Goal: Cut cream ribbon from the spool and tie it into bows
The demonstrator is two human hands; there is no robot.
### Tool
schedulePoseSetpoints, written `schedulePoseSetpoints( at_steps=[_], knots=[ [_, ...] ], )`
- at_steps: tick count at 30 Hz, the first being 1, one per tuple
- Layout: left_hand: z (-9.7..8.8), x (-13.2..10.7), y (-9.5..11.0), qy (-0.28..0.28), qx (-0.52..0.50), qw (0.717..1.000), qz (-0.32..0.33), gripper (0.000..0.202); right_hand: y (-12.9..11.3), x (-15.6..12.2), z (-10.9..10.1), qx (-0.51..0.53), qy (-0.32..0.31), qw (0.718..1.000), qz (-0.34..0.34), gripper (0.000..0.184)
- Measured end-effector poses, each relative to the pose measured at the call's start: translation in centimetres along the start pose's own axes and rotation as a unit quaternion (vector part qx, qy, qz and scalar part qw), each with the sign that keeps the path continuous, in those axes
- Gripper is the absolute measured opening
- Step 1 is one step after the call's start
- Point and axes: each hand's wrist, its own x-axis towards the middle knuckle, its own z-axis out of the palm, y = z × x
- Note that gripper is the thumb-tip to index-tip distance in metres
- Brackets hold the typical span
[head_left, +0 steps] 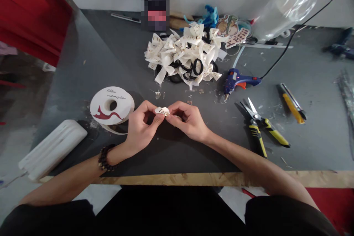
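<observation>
Both of my hands meet over the dark grey table (pixel 91 62), pinching one small piece of cream ribbon (pixel 162 110) with printed lettering. My left hand (pixel 142 125), with a dark bead bracelet on its wrist, grips the piece's left end between thumb and fingers. My right hand (pixel 188 120) grips its right end with curled fingers. A white ribbon spool (pixel 112 110) lies flat just left of my left hand. A heap of finished cream ribbon bows on black hair ties (pixel 184 57) sits farther back, behind my hands.
A blue glue gun (pixel 239 80) with a black cord lies right of the heap. Yellow-handled snips (pixel 260 125) and a yellow utility knife (pixel 291 103) lie to the right. A white plastic case (pixel 52 149) rests at the front left corner. Clear plastic wrap (pixel 290 3) sits at the back right.
</observation>
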Motion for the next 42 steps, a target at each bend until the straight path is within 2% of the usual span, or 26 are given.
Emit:
schedulePoseSetpoints(
  at_steps=[3, 7, 11, 16, 20, 23, 28, 34, 42],
  knots=[
    [-0.3, 0.1, 0.2, -0.014, 0.055, 0.998, 0.031, 0.019, 0.0, 0.1, 0.0, 0.008, -0.005, 1.0, -0.022, 0.024],
    [-0.5, 0.3, 0.1, 0.019, 0.086, 0.993, 0.073, 0.014, 0.0, 0.2, 0.1, -0.004, -0.002, 1.0, -0.008, 0.03],
    [-0.4, 0.5, 0.4, 0.046, 0.105, 0.987, 0.109, 0.007, 0.2, 0.1, 0.3, 0.004, 0.017, 1.0, 0.001, 0.024],
    [-0.4, 0.5, 0.8, 0.045, 0.119, 0.986, 0.109, 0.002, 0.3, 0.0, 0.4, -0.007, 0.039, 0.999, 0.006, 0.026],
    [-0.4, 0.5, 0.5, 0.041, 0.151, 0.982, 0.102, 0.013, 0.3, 0.0, 0.4, -0.005, 0.052, 0.999, 0.009, 0.027],
    [-0.5, 0.5, 0.3, 0.018, 0.155, 0.983, 0.094, 0.017, 0.2, 0.0, 0.5, -0.005, 0.061, 0.998, -0.002, 0.028],
    [-0.7, 0.2, 0.4, -0.026, 0.115, 0.991, 0.064, 0.011, 0.2, 0.0, 0.3, -0.024, 0.036, 0.999, -0.004, 0.025],
    [-0.6, 0.3, -0.2, -0.055, 0.011, 0.998, 0.015, 0.017, 0.8, 0.4, 0.2, -0.005, 0.063, 0.998, 0.003, 0.024],
    [-0.4, 0.7, -0.8, -0.013, -0.128, 0.99, -0.05, 0.021, 0.3, 0.4, 0.5, 0.015, 0.066, 0.998, 0.005, 0.029]
  ],
)
